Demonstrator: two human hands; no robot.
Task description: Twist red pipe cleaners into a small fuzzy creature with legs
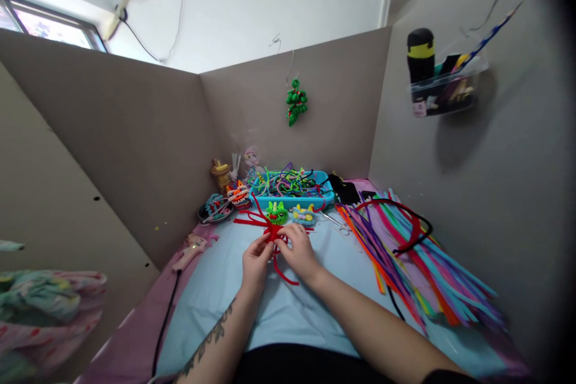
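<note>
Both of my hands meet over the blue cloth, pinching a bundle of red pipe cleaners (285,279) between them. My left hand (257,257) grips the bundle from the left, fingertips together. From the right, my right hand (297,250) presses thumb and fingers on the same piece. Loose red stems stick out to the left, upward and down toward me; the centre is partly covered by my fingers. Just beyond sit a green fuzzy figure (276,213) and a blue-and-yellow one (303,215).
A blue basket (330,195) of tangled pipe cleaner scraps stands behind. Many coloured pipe cleaners (418,258) lie at right, with scissors (337,223) nearby. A pink glue gun (191,252) with a black cord and a dark bowl (207,216) are at left. Grey panels (252,114) enclose the table.
</note>
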